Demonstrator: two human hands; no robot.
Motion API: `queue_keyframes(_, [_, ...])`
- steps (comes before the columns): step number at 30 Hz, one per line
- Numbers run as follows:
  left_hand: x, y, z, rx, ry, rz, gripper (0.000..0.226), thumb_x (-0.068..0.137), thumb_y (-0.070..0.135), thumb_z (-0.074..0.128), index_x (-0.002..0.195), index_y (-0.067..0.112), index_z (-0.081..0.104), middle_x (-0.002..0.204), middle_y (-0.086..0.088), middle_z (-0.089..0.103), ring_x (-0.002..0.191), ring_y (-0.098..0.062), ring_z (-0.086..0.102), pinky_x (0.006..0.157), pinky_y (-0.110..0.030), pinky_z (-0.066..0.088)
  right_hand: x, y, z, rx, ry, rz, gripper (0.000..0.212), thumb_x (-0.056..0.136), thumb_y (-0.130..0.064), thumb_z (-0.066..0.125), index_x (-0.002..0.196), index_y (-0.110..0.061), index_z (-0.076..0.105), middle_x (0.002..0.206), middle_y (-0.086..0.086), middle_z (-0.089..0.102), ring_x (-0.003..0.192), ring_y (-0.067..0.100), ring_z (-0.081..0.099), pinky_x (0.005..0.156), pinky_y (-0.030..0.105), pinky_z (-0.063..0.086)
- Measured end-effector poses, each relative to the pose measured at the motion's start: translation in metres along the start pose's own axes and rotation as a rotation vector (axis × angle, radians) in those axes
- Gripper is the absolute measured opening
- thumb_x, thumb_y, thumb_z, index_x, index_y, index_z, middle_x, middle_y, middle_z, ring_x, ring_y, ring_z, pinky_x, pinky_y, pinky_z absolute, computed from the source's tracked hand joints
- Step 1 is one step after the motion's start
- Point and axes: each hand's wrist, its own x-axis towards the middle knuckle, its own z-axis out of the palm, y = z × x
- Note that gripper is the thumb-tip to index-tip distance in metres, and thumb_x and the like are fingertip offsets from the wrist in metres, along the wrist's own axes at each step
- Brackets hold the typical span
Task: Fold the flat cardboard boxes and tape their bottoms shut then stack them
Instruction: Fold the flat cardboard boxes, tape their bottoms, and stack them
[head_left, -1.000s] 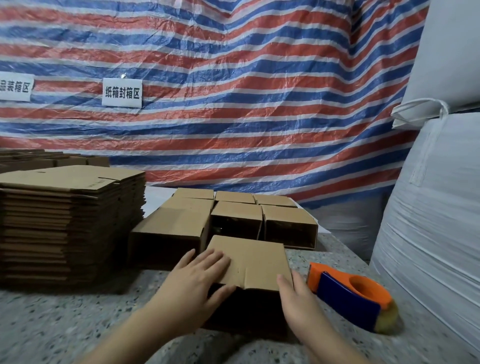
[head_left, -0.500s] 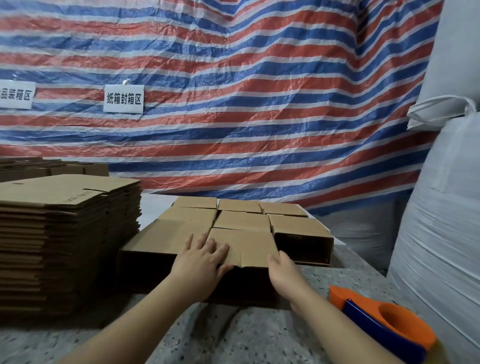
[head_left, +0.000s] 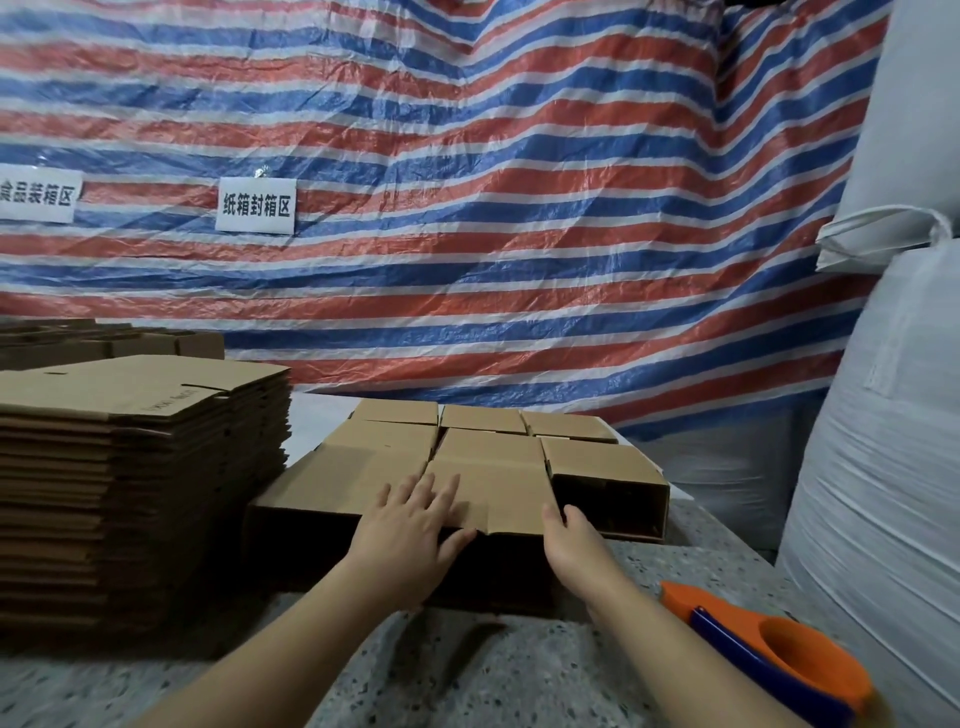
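Both hands are working the folded box (head_left: 488, 483) right now: my left hand (head_left: 410, 535) is lying flat on its top panel with the fingers straight and spread, the thumb hooking just under the near edge, while my right hand (head_left: 566, 540) is pressing against the box's right near corner, fingers mostly straight and hidden behind the cardboard edge, so I cannot tell how much they are wrapping round it. Neither hand is pinching anything; both are pushing rather than gripping. I am judging the box to be light and hollow, stiff along its creases but easy to dent on the flat panels, with a dry surface that is giving decent friction, so I am favouring the edges and corners as holding places rather than the middle of a face. It is sitting directly under my left palm, pressed in among the other folded boxes (head_left: 597, 462) that are lying just beyond and to either side of my fingertips. Well off to the left of my left hand, a tall pile of flat cardboard boxes (head_left: 135, 467) is waiting. Near my right forearm, the orange and blue tape dispenser (head_left: 779, 654) is resting on the speckled table (head_left: 467, 675), and beyond it white sacks (head_left: 883, 467) are standing against the striped tarp (head_left: 467, 208).
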Motion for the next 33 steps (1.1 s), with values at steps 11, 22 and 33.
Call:
queue_keyframes(11, [-0.042,-0.034,-0.113,0.009,0.346,0.020,0.037,0.101,0.042,0.037,0.116,0.019,0.062,0.120,0.001,0.062,0.113,-0.019,0.054,0.097,-0.034,0.044,-0.057,-0.038,-0.035,0.001,0.175,-0.161,0.025,0.105,-0.038,0.041,0.115,-0.018,0.052,0.108,0.001,0.060,0.078,0.007,0.051,0.060,0.027,0.036])
queue_keyframes(22, [-0.033,-0.157,-0.145,0.074,0.221,-0.319,0.038,0.099,0.031,0.046,0.130,0.011,0.052,0.134,-0.012,0.054,0.125,-0.031,0.047,0.103,-0.044,0.042,-0.072,-0.091,-0.033,-0.094,0.235,-0.329,0.038,0.105,-0.037,0.041,0.129,-0.010,0.054,0.127,0.008,0.059,0.113,0.026,0.056,0.094,0.038,0.047])
queue_keyframes(33, [-0.047,-0.171,-0.124,0.149,0.003,-0.480,0.037,0.103,0.035,0.036,0.129,0.013,0.052,0.128,-0.012,0.060,0.117,-0.031,0.056,0.098,-0.042,0.045,-0.067,-0.095,0.005,-0.253,0.144,-0.387,0.047,0.105,-0.042,0.038,0.139,-0.012,0.049,0.139,0.008,0.054,0.126,0.025,0.051,0.107,0.041,0.042])
